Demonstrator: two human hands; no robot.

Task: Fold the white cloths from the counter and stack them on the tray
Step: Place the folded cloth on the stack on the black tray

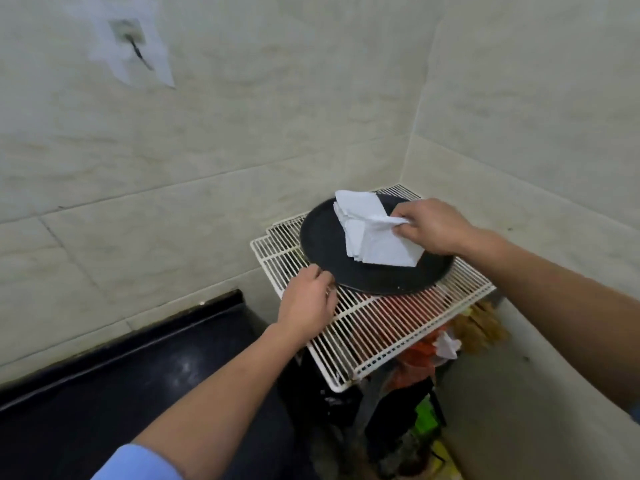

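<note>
While right hand (pixel 433 226) pinches top cloth (pixel 384 242) mid-frame, I see stack (pixel 353 209) just frame-left of it; left hand (pixel 306 301) grips tray (pixel 322 237) rim.

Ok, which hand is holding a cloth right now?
The right hand: its fingers pinch the top white cloth of the stack on the tray. The left hand only holds the tray rim.
</note>
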